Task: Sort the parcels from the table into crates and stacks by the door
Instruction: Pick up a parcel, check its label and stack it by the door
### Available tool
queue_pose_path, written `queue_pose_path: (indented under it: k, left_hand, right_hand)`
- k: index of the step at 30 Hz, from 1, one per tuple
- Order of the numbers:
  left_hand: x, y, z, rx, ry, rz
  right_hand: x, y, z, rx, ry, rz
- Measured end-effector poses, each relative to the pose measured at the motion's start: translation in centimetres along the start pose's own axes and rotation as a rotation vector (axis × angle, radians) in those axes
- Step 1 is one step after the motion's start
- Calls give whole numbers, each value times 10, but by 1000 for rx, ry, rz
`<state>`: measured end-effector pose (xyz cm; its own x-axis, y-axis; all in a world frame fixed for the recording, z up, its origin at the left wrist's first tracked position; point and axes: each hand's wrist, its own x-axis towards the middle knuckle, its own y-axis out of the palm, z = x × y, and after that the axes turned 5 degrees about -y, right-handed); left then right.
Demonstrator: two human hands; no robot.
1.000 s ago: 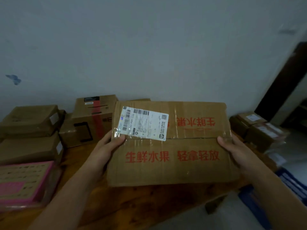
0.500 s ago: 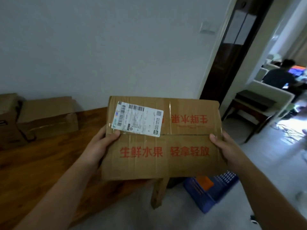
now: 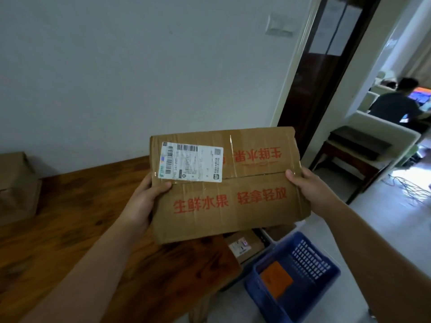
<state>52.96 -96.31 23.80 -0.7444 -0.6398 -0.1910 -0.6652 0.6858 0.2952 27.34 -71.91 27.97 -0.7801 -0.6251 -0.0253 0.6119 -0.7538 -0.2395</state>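
cardboard parcel (image 3: 229, 185) between left hand (image 3: 143, 201) and right hand (image 3: 312, 187); above blue crate (image 3: 292, 276)

Around us
We see a wall switch (image 3: 279, 25), and a seated person (image 3: 395, 104) facing a bright screen (image 3: 421, 96).

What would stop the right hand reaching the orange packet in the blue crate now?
Probably it cannot yet: the right hand grips the cardboard box with the left hand. Otherwise the open-topped blue crate leaves the orange packet uncovered.
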Motion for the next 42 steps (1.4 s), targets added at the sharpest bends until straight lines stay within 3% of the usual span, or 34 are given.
queue_pose_path:
  k: [16, 23, 31, 42]
  left_hand:
    - [246, 99, 9, 86, -125, -212]
    - [342, 129, 71, 61, -269, -472]
    - [402, 88, 176, 178, -408, -625]
    - [466, 50, 353, 116, -594, -739]
  right_hand:
    - [260, -64, -73, 70, 165, -56]
    - [400, -69, -120, -159, 134, 160]
    - [473, -9, -225, -435, 240, 338]
    - [518, 49, -394, -886, 215, 350]
